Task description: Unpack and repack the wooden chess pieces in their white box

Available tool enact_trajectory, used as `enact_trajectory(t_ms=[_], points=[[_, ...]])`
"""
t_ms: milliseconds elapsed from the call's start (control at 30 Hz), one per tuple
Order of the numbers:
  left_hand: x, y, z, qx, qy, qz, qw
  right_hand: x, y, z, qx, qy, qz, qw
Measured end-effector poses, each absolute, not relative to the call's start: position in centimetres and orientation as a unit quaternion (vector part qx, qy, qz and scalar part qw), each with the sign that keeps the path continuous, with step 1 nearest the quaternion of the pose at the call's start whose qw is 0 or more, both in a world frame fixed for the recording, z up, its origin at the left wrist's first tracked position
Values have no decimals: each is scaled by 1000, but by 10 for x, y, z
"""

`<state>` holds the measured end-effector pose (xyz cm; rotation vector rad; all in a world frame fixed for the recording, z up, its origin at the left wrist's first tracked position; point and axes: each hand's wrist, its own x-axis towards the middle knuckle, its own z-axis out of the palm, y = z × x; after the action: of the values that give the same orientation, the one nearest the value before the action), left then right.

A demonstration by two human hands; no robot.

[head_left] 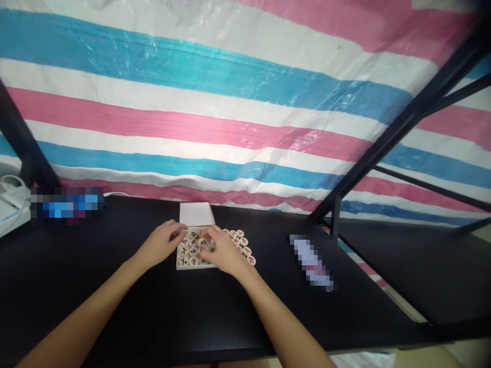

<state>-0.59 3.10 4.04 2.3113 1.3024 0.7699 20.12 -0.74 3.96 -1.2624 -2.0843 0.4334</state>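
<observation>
A shallow white box [177,261] sits on the black table, with its white lid part [197,214] behind it. Rows of round pieces with black characters [193,251] fill the part of the box that shows. My left hand [165,242] rests at the box's back left corner, fingers bent close together; whether it holds anything is hidden. Over the box's right side is my right hand [221,249], its fingers curled around something clear and shiny that I cannot make out. Pieces with red characters [244,241] lie on the table just right of the box, partly behind my right hand.
A blurred pale long item [312,262] lies on the table [268,306] to the right. At the back left are a blurred blue item [67,206] and a white object with a cable [13,204]. Black frame bars [383,143] and a striped sheet [215,117] stand behind.
</observation>
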Motion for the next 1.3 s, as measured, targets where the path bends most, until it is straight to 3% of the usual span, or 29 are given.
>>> enact_trajectory(t_ms=[167, 267, 433, 600, 967, 1300], points=[[4, 24, 44, 751, 406, 283, 437, 185, -17, 38, -445, -805, 157, 359], [3, 27, 43, 727, 389, 286, 488, 187, -16, 37, -433, -814, 154, 354], [-21, 45, 39, 745, 476, 311, 349, 210, -5, 37, -471, -820, 133, 296], [-38, 57, 31, 765, 568, 216, 214, 235, 3, 37, -479, -829, 171, 231], [-31, 57, 20, 782, 593, 152, 118, 239, -2, 40, -497, -834, 164, 176], [-24, 49, 29, 795, 574, 182, 68, 237, -1, 34, -499, -828, 162, 196]])
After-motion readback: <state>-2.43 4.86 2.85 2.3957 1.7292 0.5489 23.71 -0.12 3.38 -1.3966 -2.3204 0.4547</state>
